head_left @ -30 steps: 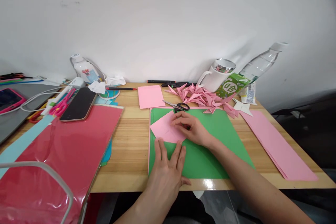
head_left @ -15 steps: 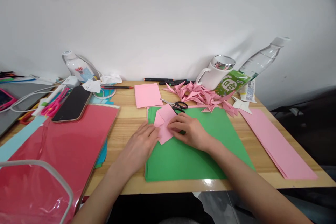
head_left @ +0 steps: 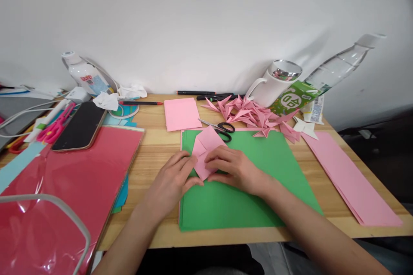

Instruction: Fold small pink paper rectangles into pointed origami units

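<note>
A partly folded piece of pink paper [head_left: 205,142] lies at a slant on the stack of green paper [head_left: 245,206], with folded flaps on its upper part. My left hand [head_left: 176,176] grips its left edge, fingertips on the paper and thumb by the lower corner. From the other side, my right hand [head_left: 238,168] has bent fingers on the right part of the paper, its thumb near the bottom corner. The fingers hide the paper's right side. Black-handled scissors [head_left: 226,127] lie just behind it, touching the green stack.
Folded pink paper pieces [head_left: 251,114] are heaped before a white mug [head_left: 274,84], a green carton [head_left: 295,98] and a water bottle [head_left: 345,64]. Pink squares [head_left: 182,114] lie behind; pink strips [head_left: 351,180] lie right. A phone [head_left: 80,126] and red sheets [head_left: 84,167] are left.
My left thumb has spread out to the paper's lower corner. My right hand has its fingers further over the paper's lower right part. The camera view has shifted slightly.
</note>
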`<action>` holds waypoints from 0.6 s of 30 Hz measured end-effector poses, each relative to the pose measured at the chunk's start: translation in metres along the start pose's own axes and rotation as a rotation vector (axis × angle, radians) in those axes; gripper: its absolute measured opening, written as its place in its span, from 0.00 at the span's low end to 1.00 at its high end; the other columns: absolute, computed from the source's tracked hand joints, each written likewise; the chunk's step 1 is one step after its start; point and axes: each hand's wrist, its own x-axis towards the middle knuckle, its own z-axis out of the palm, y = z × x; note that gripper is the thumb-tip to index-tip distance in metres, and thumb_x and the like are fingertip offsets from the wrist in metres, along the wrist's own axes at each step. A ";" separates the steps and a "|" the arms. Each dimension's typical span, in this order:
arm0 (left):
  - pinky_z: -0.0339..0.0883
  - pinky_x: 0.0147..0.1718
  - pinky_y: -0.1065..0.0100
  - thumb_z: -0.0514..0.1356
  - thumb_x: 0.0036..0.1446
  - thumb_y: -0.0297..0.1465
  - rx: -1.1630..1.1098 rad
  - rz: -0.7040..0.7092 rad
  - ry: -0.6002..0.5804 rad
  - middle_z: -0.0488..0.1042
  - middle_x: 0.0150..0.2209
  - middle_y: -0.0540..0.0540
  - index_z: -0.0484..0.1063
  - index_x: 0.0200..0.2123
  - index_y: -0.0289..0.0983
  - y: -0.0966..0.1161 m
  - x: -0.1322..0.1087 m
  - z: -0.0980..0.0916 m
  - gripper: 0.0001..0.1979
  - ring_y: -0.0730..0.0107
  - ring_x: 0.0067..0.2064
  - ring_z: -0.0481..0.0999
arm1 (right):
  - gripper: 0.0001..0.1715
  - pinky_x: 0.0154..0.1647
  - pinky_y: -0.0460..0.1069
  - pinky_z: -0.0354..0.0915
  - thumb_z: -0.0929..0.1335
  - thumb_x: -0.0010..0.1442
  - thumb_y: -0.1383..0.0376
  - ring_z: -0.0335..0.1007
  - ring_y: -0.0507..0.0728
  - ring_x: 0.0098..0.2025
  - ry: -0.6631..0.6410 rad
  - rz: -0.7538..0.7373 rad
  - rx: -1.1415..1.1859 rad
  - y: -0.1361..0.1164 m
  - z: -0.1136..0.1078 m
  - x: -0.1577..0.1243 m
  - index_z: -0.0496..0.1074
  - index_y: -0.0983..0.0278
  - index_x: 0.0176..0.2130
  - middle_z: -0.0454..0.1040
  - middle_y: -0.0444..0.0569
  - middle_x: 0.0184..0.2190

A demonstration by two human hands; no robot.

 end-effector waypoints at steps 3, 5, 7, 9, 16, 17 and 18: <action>0.69 0.43 0.58 0.56 0.57 0.34 0.029 0.034 0.043 0.73 0.40 0.42 0.65 0.46 0.35 0.003 0.001 0.000 0.14 0.59 0.48 0.69 | 0.05 0.38 0.49 0.65 0.64 0.61 0.67 0.68 0.54 0.38 -0.004 -0.019 0.022 -0.001 0.001 0.001 0.70 0.63 0.36 0.73 0.51 0.35; 0.69 0.42 0.59 0.54 0.59 0.34 0.038 0.047 0.064 0.73 0.39 0.42 0.65 0.45 0.34 0.004 0.002 -0.001 0.12 0.60 0.46 0.70 | 0.05 0.37 0.49 0.65 0.64 0.60 0.68 0.68 0.54 0.37 0.003 -0.026 0.038 -0.002 0.003 0.002 0.70 0.63 0.35 0.73 0.51 0.34; 0.70 0.40 0.61 0.52 0.61 0.32 0.033 0.045 0.074 0.73 0.39 0.42 0.66 0.44 0.34 0.005 0.001 -0.001 0.11 0.61 0.46 0.71 | 0.04 0.38 0.49 0.65 0.64 0.59 0.67 0.68 0.54 0.38 0.006 -0.023 0.054 -0.003 0.004 0.002 0.70 0.63 0.35 0.73 0.51 0.35; 0.70 0.40 0.62 0.50 0.61 0.28 0.013 0.039 0.074 0.73 0.39 0.42 0.65 0.45 0.34 0.005 -0.001 -0.001 0.10 0.63 0.46 0.71 | 0.04 0.39 0.49 0.65 0.64 0.59 0.68 0.69 0.54 0.38 0.012 0.002 0.079 -0.004 0.005 0.002 0.70 0.63 0.34 0.74 0.51 0.36; 0.68 0.46 0.60 0.49 0.60 0.22 -0.139 0.006 0.070 0.72 0.45 0.42 0.64 0.47 0.37 0.001 -0.004 0.002 0.13 0.66 0.49 0.70 | 0.07 0.24 0.44 0.60 0.65 0.59 0.65 0.61 0.49 0.23 0.124 0.351 0.171 -0.002 0.007 0.001 0.69 0.65 0.30 0.70 0.44 0.23; 0.69 0.45 0.61 0.49 0.60 0.22 -0.161 -0.024 0.078 0.72 0.43 0.43 0.64 0.47 0.37 0.001 -0.004 0.003 0.13 0.66 0.47 0.71 | 0.07 0.24 0.43 0.59 0.65 0.58 0.64 0.61 0.49 0.23 0.130 0.374 0.174 -0.001 0.008 0.001 0.69 0.65 0.30 0.70 0.43 0.23; 0.70 0.42 0.62 0.50 0.60 0.23 -0.185 -0.058 0.085 0.73 0.41 0.43 0.64 0.47 0.38 0.001 -0.003 0.003 0.12 0.67 0.44 0.73 | 0.07 0.23 0.43 0.58 0.66 0.58 0.64 0.60 0.48 0.23 0.133 0.385 0.168 -0.001 0.009 0.001 0.69 0.65 0.30 0.69 0.43 0.23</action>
